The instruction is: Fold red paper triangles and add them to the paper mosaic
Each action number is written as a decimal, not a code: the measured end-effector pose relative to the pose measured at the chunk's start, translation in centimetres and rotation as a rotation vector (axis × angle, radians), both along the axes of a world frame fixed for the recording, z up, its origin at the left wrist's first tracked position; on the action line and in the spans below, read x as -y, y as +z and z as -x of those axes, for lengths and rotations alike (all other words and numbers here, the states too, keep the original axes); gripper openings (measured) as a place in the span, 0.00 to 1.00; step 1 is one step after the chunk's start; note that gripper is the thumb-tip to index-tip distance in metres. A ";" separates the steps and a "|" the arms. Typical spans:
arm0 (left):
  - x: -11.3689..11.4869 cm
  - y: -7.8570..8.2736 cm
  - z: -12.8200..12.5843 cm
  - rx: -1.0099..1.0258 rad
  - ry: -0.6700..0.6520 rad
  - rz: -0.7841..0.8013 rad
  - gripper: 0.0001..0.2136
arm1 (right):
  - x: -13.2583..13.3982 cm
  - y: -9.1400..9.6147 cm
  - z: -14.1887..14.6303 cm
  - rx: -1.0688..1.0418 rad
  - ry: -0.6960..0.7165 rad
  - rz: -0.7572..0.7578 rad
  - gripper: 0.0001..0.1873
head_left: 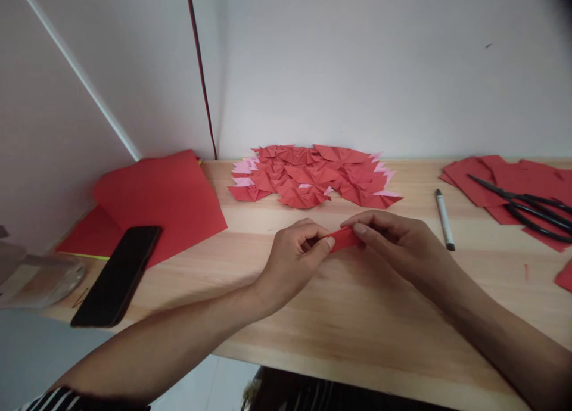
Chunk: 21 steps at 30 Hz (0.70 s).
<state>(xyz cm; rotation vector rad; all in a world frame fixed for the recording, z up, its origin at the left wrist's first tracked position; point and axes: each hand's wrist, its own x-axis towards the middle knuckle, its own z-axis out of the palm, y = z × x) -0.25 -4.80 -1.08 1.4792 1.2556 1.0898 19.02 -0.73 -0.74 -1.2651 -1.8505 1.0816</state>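
A small strip of folded red paper [345, 239] is stretched between both my hands, just above the wooden table. My left hand [298, 250] pinches its left end between thumb and fingers. At the other end, my right hand [393, 238] grips the paper with the thumb on the near side and the fingertips on top. Parts of the strip are hidden by my fingers. Directly behind my hands lies a spread of folded red paper pieces [308, 176], with pink paper points showing at its sides.
Black scissors [531, 205] rest on cut red paper pieces [522, 176] at the right. A marker [444, 220] lies left of them. On the left, a black phone [118, 277] overlaps large red sheets [161, 190], near a clear plastic container [42, 280]. A wall rises behind the table [357, 333].
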 end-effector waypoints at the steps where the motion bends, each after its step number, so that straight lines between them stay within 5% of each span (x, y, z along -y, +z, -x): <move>1: 0.1 -0.1 0.0 -0.005 -0.018 0.004 0.07 | -0.1 0.0 0.0 0.005 -0.001 -0.001 0.15; 7: 0.4 -0.4 -0.1 0.139 -0.134 0.147 0.12 | 0.2 -0.3 -0.2 0.060 -0.030 -0.025 0.13; 21: 0.2 -0.7 -0.2 0.246 -0.095 0.144 0.09 | 0.4 0.0 0.0 0.090 -0.023 -0.064 0.13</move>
